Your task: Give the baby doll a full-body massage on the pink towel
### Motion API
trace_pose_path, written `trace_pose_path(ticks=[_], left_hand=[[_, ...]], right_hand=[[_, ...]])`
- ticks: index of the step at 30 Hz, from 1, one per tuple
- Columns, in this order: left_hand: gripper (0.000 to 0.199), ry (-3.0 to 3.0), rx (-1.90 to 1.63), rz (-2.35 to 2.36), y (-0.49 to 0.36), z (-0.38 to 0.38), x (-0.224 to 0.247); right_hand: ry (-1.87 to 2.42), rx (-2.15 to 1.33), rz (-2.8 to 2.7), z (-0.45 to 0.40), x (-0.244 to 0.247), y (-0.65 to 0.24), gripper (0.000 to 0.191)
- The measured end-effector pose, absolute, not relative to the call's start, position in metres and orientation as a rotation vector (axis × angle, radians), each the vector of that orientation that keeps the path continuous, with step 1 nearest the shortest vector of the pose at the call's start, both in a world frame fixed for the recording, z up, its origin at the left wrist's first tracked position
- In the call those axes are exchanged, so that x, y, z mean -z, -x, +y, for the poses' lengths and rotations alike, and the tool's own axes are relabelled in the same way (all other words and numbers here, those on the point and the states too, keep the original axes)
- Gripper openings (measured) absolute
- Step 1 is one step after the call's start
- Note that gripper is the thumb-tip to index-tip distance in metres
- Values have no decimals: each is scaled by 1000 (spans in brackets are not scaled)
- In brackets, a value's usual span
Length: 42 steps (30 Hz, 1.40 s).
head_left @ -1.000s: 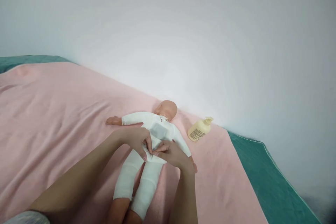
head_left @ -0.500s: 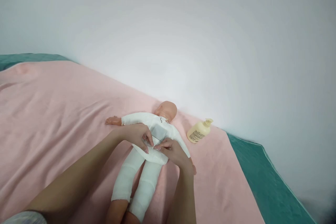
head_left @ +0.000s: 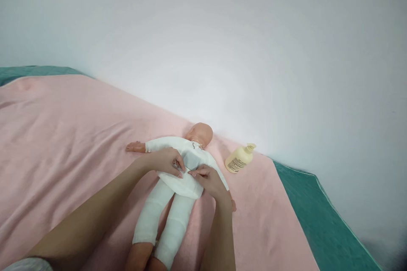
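Note:
A doll [head_left: 181, 220] with a white cloth body and orange-brown plastic head, hands and lower legs lies stretched out, its legs towards me. A grey rectangular panel [head_left: 191, 159] shows on its torso. Just below the panel, my left hand [head_left: 167, 163] comes in from the left, thumb and fingers pinched on the white cloth. Opposite it, my right hand [head_left: 210, 181] pinches the cloth too, with fingertips close to the left ones. The fingers partly hide the pinched edge. A short dark thread [head_left: 193, 146] shows at the doll's neck.
A pale yellow pump bottle [head_left: 238, 159] stands right of the doll, tilted in view. Under everything spreads a wrinkled pink blanket [head_left: 73, 135], over a green surface [head_left: 318, 216] showing at both sides. A white wall [head_left: 203, 42] rises behind.
My fingertips have shifted slightly up and apart at the cloth, the left ones a little higher. The whole view has drifted slightly; doll and bottle stay in place.

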<state>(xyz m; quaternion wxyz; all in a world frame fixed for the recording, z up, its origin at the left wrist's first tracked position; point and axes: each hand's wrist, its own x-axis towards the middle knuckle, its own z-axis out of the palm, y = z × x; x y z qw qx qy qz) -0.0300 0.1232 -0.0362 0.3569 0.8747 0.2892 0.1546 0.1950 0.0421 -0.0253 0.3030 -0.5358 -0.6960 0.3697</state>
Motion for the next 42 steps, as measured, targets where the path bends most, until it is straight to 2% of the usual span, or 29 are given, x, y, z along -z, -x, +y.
trace_pose_path(ticks=[10,14,18,23,27,33,42], left_hand=[[22,-2278,-511,744,22,119,27],[29,-2293,-605,770,16,116,31],[42,-2266,-840,859,9,115,33],[32,-2323,-1182,840,5,119,39],[28,-2404,-1090,855,4,122,46],[32,-2363,-953,957,3,121,51],[37,-2326,-995,919,2,116,51]], right_hand=[[1475,-925,-1813,42,24,-193,22],[1476,-847,-1856,44,25,-191,22],[1435,-518,-1727,53,31,-186,31],[1375,-221,-1643,62,45,-173,23],[1412,-211,-1709,68,55,-169,25],[1490,-209,-1787,76,57,-170,26],[1419,-131,-1727,71,64,-167,32]])
